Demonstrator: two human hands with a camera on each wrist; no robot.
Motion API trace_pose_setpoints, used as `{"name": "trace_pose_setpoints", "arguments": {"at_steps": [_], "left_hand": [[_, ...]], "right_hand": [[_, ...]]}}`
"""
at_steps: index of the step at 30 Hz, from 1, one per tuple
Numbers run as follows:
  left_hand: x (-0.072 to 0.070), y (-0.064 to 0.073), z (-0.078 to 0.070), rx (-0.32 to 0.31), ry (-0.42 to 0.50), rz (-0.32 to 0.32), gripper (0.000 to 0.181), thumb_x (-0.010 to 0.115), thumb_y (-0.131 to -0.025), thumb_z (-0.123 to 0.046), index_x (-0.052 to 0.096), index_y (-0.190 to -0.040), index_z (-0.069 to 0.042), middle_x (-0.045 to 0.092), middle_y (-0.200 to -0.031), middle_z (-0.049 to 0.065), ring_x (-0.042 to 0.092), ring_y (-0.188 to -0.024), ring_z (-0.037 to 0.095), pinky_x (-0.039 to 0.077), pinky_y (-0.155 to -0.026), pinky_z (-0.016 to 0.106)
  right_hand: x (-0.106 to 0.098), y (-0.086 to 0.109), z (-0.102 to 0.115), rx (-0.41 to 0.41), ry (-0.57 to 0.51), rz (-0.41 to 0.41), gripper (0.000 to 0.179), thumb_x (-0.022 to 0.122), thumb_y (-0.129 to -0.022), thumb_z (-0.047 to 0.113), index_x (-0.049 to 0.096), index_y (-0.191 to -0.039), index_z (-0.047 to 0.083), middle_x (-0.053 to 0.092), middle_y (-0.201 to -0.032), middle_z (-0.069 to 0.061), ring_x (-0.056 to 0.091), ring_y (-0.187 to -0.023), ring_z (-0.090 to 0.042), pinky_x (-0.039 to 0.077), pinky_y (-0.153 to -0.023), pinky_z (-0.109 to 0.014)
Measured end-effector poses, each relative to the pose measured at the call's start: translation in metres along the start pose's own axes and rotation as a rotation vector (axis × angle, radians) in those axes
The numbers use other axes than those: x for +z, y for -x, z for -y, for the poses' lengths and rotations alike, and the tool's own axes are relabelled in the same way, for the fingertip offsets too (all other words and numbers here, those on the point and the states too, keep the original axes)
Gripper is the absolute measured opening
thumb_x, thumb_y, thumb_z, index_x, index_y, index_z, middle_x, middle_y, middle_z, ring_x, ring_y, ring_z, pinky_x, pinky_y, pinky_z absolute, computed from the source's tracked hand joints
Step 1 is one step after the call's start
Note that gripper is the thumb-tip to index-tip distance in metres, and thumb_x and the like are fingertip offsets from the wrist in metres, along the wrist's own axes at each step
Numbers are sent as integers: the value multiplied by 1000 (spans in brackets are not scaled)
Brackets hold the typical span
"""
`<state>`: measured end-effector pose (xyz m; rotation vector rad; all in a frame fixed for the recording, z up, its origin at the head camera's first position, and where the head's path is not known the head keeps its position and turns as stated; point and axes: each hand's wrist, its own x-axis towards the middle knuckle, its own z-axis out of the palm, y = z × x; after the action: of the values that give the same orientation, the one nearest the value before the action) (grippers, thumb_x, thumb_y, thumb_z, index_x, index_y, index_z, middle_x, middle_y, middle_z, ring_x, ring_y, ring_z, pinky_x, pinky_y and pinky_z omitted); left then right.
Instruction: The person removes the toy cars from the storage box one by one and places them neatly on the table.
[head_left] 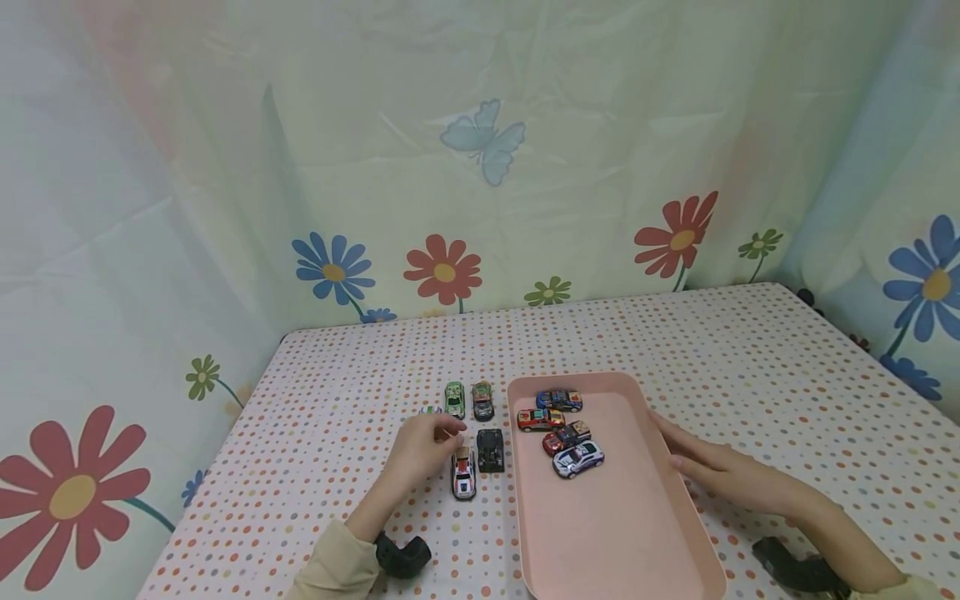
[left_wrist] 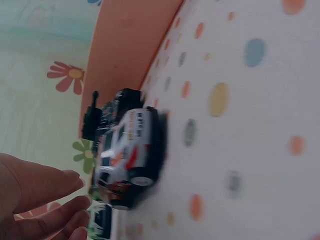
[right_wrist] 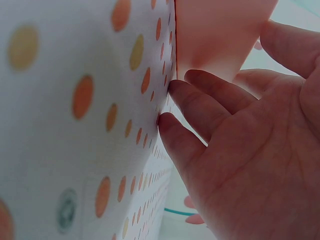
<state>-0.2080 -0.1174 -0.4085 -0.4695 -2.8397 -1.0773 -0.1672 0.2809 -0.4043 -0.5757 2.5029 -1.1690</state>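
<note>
My left hand (head_left: 425, 447) hovers by the far end of a white toy car (head_left: 464, 477) with red and black markings. In the left wrist view its thumb and fingertips are close together beside that white car (left_wrist: 131, 155), with nothing visible between them. A black toy car (head_left: 491, 451) stands just right of the white one. Against the right side of the pink tray (head_left: 600, 546) lies my right hand (head_left: 738, 477). The right wrist view shows its fingers extended, near the tray wall (right_wrist: 220, 35) and the tablecloth.
Inside the tray sit a blue car (head_left: 558, 400), an orange-red car (head_left: 540, 419), a dark red car (head_left: 567, 437) and a white-blue car (head_left: 578, 458). Behind my left hand are a green car (head_left: 454, 400), a dark multicoloured car (head_left: 483, 401) and a partly hidden car (head_left: 431, 409).
</note>
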Motion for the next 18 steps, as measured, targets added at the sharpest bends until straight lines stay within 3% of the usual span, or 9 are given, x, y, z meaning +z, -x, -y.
{"name": "trace_pose_setpoints", "arguments": {"at_steps": [6, 10, 15, 18], "left_hand": [[-9, -11, -20, 94, -30, -34, 12, 67, -87, -12, 72, -98, -8, 66, -88, -1, 60, -78, 14, 48, -64, 29], [-14, -20, -41, 134, 15, -11, 14, 67, -87, -11, 72, -99, -7, 67, -91, 0, 61, -82, 15, 49, -67, 28], [-16, -28, -62, 173, 48, 30, 15, 67, -88, -12, 72, -100, -7, 66, -92, 0, 60, -82, 13, 49, -71, 26], [-15, -33, -73, 206, 69, 55, 15, 66, -89, -13, 72, -101, -7, 66, -94, 1, 61, -84, 14, 49, -72, 25]], "right_hand": [[0, 1, 0, 3, 13, -4, 63, 42, -101, 30, 12, -150, 4, 12, -149, -27, 13, -132, -49, 27, -95, -64], [-1, 0, -1, -21, 14, 0, 62, 42, -101, 26, 11, -150, 3, 12, -148, -29, 13, -131, -51, 26, -94, -65], [1, 0, 0, 5, -24, 3, 64, 43, -101, 29, 11, -150, 4, 9, -149, -27, 9, -132, -50, 21, -96, -67], [1, 1, 0, -1, 0, -2, 63, 42, -101, 29, 11, -150, 4, 11, -149, -27, 12, -132, -49, 24, -96, -65]]}}
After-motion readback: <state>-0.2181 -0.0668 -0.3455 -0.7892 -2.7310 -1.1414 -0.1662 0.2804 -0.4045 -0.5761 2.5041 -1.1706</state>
